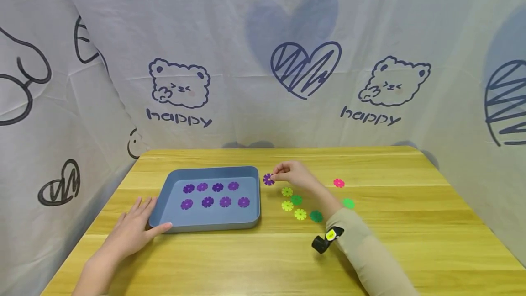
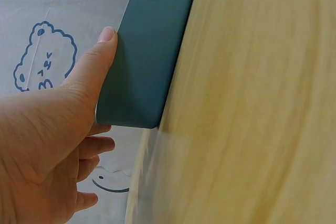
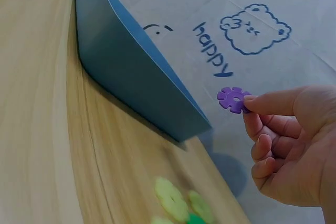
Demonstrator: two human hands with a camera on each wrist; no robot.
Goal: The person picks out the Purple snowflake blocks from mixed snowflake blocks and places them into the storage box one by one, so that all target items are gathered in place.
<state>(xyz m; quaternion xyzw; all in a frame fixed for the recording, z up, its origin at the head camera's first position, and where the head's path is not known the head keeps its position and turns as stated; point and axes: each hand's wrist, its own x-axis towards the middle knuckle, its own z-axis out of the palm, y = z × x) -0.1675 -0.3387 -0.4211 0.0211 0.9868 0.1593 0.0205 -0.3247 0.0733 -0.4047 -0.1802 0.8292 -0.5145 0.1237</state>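
Note:
My right hand (image 1: 293, 173) pinches a purple notched plastic disc (image 3: 231, 99) between thumb and fingertips, raised just right of the blue tray (image 1: 205, 228). Inside the tray lie several purple discs in two rows, among them a front-left disc (image 1: 186, 204) and a back-right disc (image 1: 233, 186). My left hand (image 1: 133, 225) rests at the tray's front-left corner, fingers spread along its left side and thumb at the front rim. In the left wrist view the thumb lies against the tray wall (image 2: 152, 51), with the other fingers extended around the corner.
Right of the tray, yellow discs (image 1: 300, 214), dark green discs (image 1: 316, 216), a light green disc (image 1: 348, 203) and a pink disc (image 1: 339, 182) lie on the wooden table (image 1: 263, 264). A patterned white curtain (image 1: 246, 122) hangs behind and at both sides.

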